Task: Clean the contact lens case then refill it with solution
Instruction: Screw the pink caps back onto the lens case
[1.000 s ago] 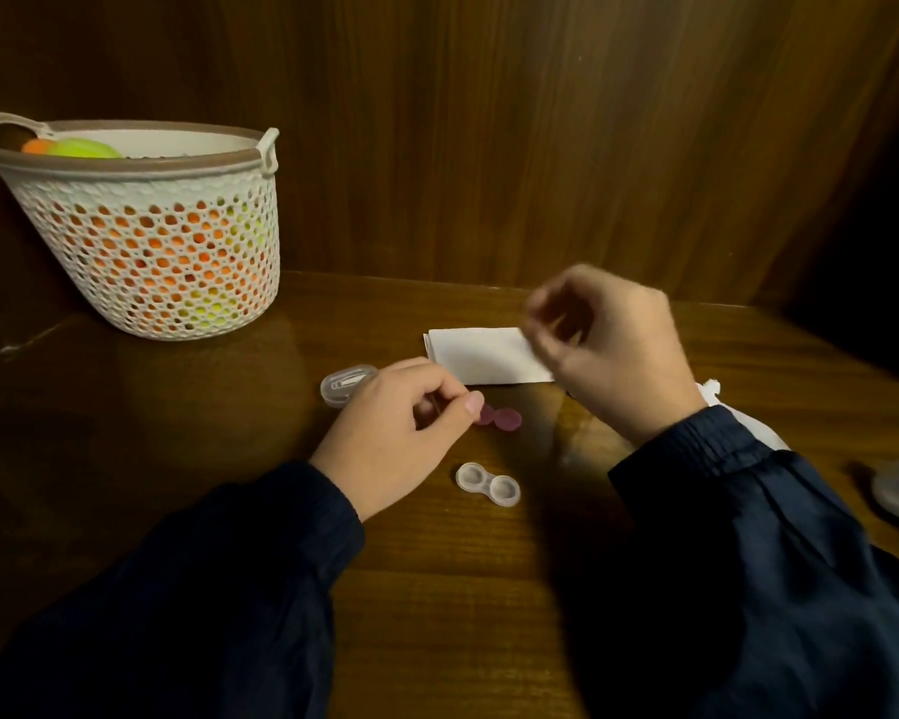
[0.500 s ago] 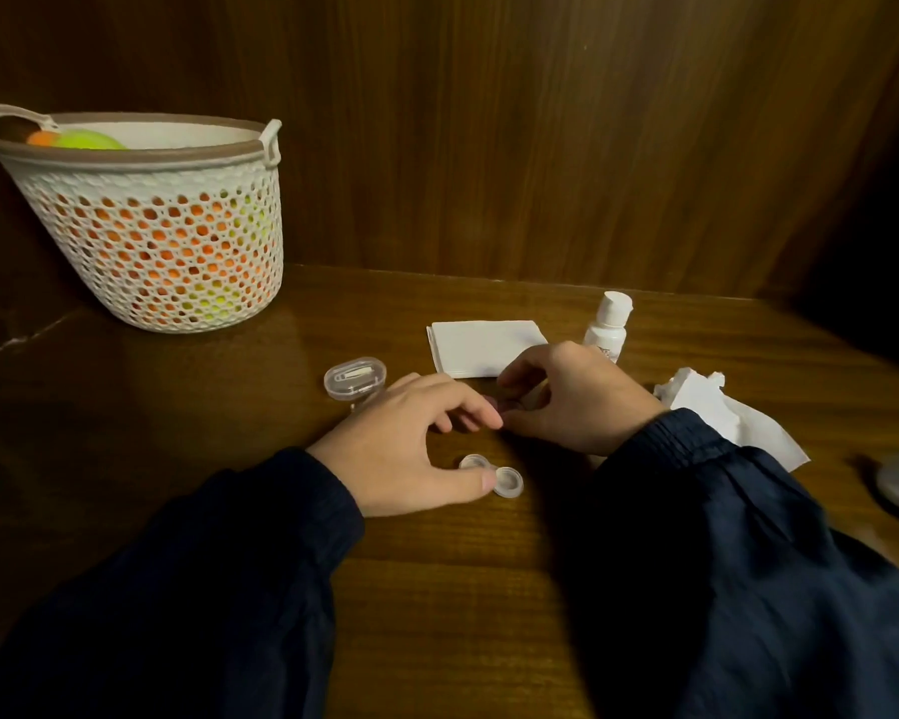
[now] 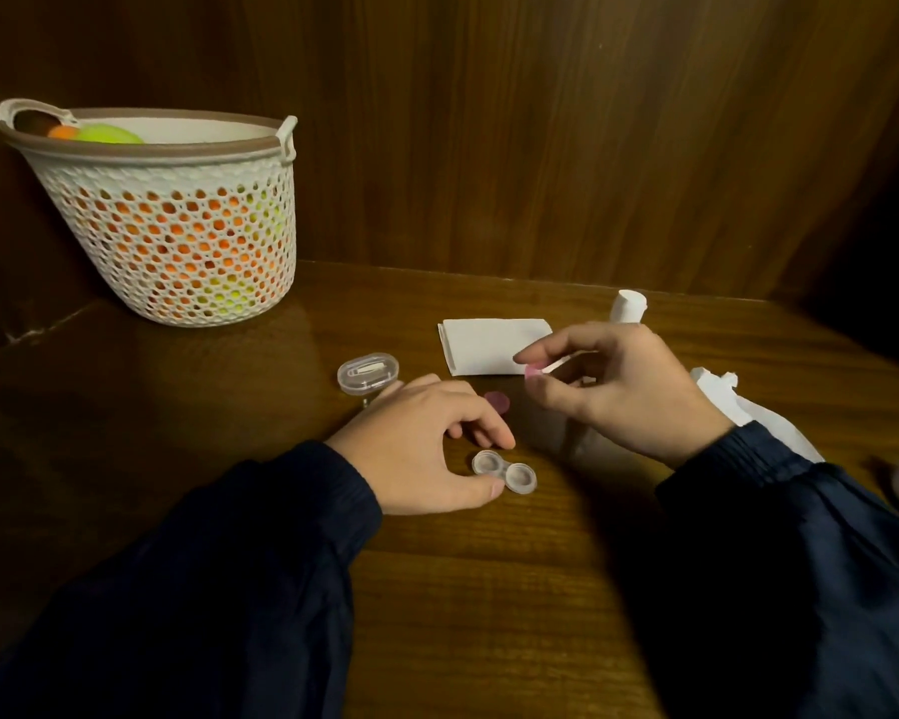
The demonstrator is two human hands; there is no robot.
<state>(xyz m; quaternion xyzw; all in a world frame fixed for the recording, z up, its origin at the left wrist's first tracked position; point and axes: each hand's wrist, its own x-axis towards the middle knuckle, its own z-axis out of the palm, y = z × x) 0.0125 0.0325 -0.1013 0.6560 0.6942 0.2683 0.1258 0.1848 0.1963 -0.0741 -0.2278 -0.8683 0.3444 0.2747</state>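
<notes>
Nearest the person, the left hand (image 3: 426, 438) steadied the open contact lens case (image 3: 504, 472) on the table (image 3: 489, 589), thumb and fingertips curled against its near well. Just beyond, the right hand (image 3: 618, 391), low beside the case half a second earlier, had lifted, pinching a pink cap (image 3: 533, 371); the other cap (image 3: 498, 402) lay behind the left fingers. Farther back stood the solution bottle (image 3: 628, 306), so capping looked imminent.

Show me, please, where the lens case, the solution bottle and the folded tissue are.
lens case (image 3: 504, 471): head view, between its two open wells.
solution bottle (image 3: 629, 305): head view, white cap.
folded tissue (image 3: 489, 346): head view, top face.
</notes>
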